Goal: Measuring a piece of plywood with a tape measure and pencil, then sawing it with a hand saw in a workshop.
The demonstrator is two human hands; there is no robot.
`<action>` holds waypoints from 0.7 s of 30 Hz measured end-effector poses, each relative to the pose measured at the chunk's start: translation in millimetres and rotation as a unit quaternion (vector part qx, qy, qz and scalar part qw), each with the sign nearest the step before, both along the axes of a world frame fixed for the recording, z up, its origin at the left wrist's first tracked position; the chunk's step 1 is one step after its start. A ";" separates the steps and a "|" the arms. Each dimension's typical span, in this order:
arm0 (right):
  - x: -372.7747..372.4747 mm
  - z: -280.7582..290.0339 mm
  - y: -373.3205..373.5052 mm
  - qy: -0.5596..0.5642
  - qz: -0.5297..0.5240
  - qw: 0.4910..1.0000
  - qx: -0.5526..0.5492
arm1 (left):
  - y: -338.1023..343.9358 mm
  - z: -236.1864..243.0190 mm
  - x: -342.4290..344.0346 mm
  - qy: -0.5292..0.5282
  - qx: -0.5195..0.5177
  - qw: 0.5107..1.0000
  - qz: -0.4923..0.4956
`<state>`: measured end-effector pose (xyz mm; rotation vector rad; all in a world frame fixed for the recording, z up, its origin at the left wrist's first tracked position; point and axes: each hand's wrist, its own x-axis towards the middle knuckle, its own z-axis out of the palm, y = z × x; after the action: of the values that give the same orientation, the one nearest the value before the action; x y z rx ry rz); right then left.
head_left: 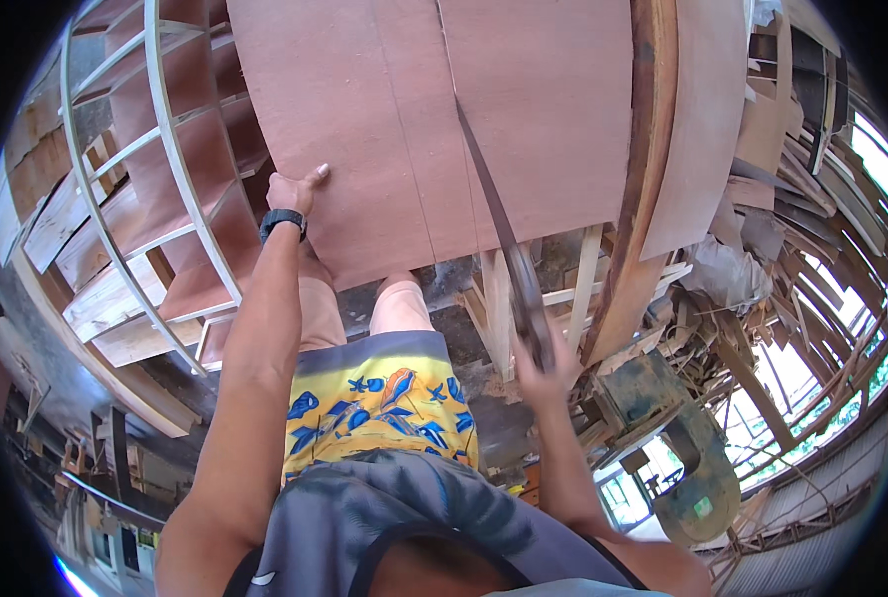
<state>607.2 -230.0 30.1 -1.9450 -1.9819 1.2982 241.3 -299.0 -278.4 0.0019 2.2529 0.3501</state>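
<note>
A reddish-brown plywood sheet (344, 109) lies in front of me, with thin straight lines marked along it. My left hand (295, 191) grips its left edge, thumb on top, the other fingers mostly hidden; a dark watch is on that wrist. In my right hand (550, 376), blurred by motion, is the handle end of a handsaw (492, 194). Its long dark blade slants away from me across the sheet's near edge. The blade tip meets a narrow slit running on toward the far side. The saw's handle is mostly hidden by my fingers and blur.
A slatted wooden frame with compartments (165, 129) stands to the left. Right of the sheet are a thick wooden plank (651, 119) and a paler panel (698, 129). Scrap wood (822, 199) piles up at the far right, near a worn, curved machine frame (708, 488).
</note>
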 end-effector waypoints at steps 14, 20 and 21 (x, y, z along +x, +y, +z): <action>-87.8 -175.5 119.5 -0.008 -0.007 0.998 0.066 | 41.0 24.7 15.7 0.015 -0.008 0.997 -0.077; -22.5 -41.6 11.0 0.028 0.001 0.999 0.036 | 18.1 16.8 2.0 0.035 -0.033 0.998 -0.048; -0.7 -0.8 -10.9 -0.012 0.017 1.000 0.018 | 17.1 13.8 -0.9 0.034 -0.039 0.997 -0.052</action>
<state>606.5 -240.9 29.3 -1.9281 -2.0428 1.2422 240.4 -281.9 -264.6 0.0911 2.3218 0.2078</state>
